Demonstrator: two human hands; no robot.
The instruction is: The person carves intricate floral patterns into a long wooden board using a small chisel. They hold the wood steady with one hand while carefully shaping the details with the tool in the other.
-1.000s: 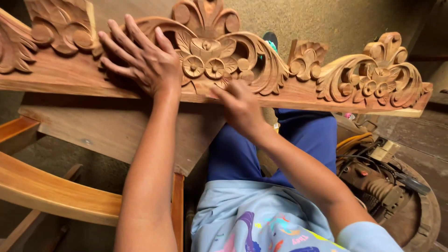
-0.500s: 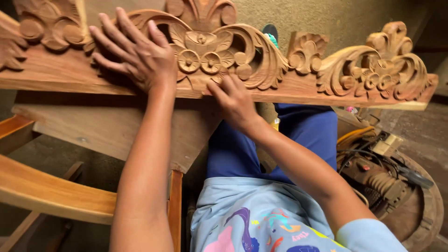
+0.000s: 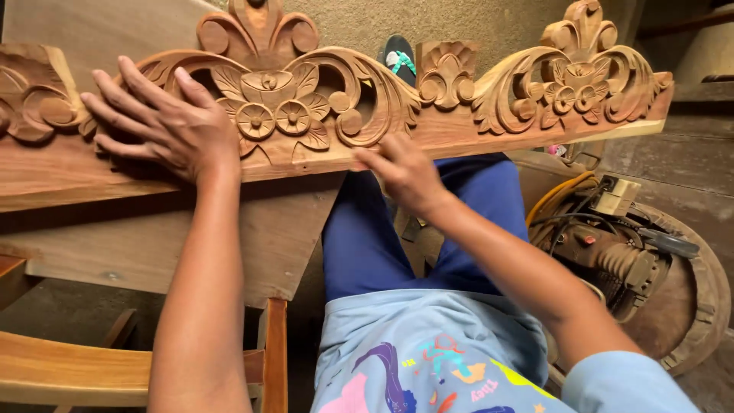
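A long carved wooden panel (image 3: pixel 459 130) is lying across the scene from the left edge to the far right, its scrolls and flowers facing up, resting over a plain wooden board (image 3: pixel 191 237) on the left and over the person's lap in the middle. At the near left, a curved wooden frame (image 3: pixel 69 371) is sitting below the board. The left hand (image 3: pixel 164 126) is pressing flat on the left part of the panel, fingers spread wide and gripping nothing. Just right of it, a carved flower cluster (image 3: pixel 279 107) is showing. The right hand (image 3: pixel 405 172) is touching the panel's lower edge near the middle, fingers partly curled; whether it is holding anything I cannot tell. At the right, a power tool (image 3: pixel 612 252) with cables is lying on a round wooden piece (image 3: pixel 699 306).
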